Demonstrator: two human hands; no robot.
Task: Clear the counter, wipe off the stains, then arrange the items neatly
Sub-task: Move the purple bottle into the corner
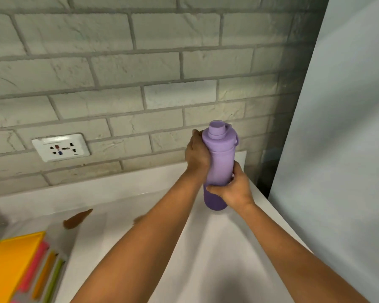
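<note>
Upright near the back right corner of the white counter [239, 248] stood a purple bottle [220, 162], close to the brick-patterned wall [140, 62] and just left of a pale blue-grey panel [341, 127]. It was a tall, slim cylinder with a matte finish. The upper body was a pale lilac that deepened into a darker violet band at the base. A rounded shoulder narrowed to a short screw cap of the same lilac, and a loop handle curved off the cap's right side. Whether the base actually touched the counter or was held just above it could not be told.

Both hands held the bottle. The left hand [197, 154] was wrapped round the upper body just under the shoulder, fingers curled behind it out of sight. The right hand [232, 189] clasped it lower down, where the lilac met the violet, with the thumb across the front and the fingers curled round the right side.

Further left on the counter lay a brown stain [77, 219], and a second brown smear [138, 219] showed at the edge of the left forearm. At the lower left sat a yellow folder [11, 259] beside coloured pens [46, 274]. A white wall socket [60, 147] was set into the bricks.
</note>
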